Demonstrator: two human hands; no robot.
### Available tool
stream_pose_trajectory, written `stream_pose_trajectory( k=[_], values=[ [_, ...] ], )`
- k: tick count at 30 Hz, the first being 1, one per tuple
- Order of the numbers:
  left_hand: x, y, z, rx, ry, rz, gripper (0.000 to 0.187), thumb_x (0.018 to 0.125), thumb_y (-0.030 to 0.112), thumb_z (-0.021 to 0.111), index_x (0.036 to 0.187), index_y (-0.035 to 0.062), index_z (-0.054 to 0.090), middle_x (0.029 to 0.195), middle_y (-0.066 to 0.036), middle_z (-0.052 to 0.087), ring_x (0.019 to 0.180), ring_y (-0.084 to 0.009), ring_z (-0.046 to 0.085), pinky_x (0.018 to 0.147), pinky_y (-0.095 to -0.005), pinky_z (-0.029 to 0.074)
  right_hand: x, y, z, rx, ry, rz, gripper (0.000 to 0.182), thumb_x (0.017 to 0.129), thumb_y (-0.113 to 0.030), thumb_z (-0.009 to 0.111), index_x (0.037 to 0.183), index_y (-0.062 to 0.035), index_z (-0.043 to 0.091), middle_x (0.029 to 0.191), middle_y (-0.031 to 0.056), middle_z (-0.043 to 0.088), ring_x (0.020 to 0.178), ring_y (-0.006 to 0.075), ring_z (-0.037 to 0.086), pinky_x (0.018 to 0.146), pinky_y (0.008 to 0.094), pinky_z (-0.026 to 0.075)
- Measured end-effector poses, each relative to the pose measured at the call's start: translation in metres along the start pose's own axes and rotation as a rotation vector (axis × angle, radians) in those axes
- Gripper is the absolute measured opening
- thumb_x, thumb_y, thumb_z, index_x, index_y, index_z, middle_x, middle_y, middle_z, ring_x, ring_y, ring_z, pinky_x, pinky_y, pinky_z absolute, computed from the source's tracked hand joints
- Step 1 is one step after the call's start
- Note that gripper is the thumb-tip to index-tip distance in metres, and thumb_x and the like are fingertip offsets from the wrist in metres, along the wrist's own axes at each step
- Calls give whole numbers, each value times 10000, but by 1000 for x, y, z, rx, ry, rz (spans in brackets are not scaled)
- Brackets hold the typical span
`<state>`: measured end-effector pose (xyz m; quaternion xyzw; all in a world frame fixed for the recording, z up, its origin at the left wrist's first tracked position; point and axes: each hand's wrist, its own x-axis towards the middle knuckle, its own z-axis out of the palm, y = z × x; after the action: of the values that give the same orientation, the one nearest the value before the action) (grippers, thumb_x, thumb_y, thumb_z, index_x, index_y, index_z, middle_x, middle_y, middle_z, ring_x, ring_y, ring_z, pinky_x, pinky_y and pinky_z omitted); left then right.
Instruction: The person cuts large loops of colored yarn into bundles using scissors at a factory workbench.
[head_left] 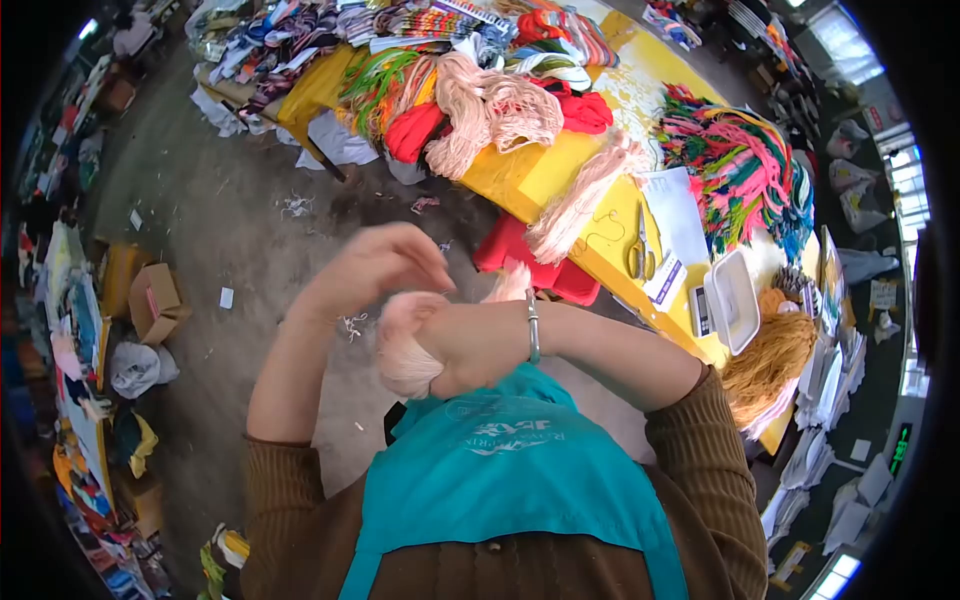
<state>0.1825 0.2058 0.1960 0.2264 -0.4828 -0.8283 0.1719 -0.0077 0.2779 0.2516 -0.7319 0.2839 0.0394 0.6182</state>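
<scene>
My right hand [478, 345], with a silver bangle at the wrist, is closed around a bundle of pale pink yarn [408, 365] in front of my apron. The bundle bulges out on the left of the hand, and a loose tuft [512, 283] of the same pink shows behind the wrist. Just above the bundle is my left hand [385, 265], bent at the fingers and smeared by motion; whether it grips a strand I cannot tell. A long pale pink skein [585, 198] lies over the edge of the yellow table [515, 180] ahead.
Scissors [641, 250], a white sheet [676, 215] and a white plastic box [735, 300] lie on the table's right part. Multicoloured yarn [740, 165], brown yarn [770, 365] and pink skeins [490, 105] are heaped there too. A cardboard box [155, 305] stands left.
</scene>
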Motion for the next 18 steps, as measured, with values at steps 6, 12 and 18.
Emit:
stream_pose_trajectory(
  k=[6,12,18],
  values=[
    [29,-36,41,452,-518,41,273,881,179,648,1100,15,637,1008,-70,685,939,-186,625,826,-305,500,-40,-21,-12,-343,349,-237,250,728,-213,652,788,27,616,689,216,626,669,397,619,628,457,499],
    [42,37,123,797,-936,292,610,773,528,745,1181,90,627,860,-23,684,781,-149,624,707,-301,496,-64,36,-37,135,189,-336,606,651,-397,863,1018,16,614,924,100,671,847,165,639,689,362,507],
    [56,118,129,624,-898,570,830,777,558,739,1263,-78,520,1163,-225,582,1054,-320,603,891,-445,494,-47,104,5,736,-24,-443,443,720,-186,798,1044,32,591,922,42,642,841,124,598,724,289,514]
  ],
)
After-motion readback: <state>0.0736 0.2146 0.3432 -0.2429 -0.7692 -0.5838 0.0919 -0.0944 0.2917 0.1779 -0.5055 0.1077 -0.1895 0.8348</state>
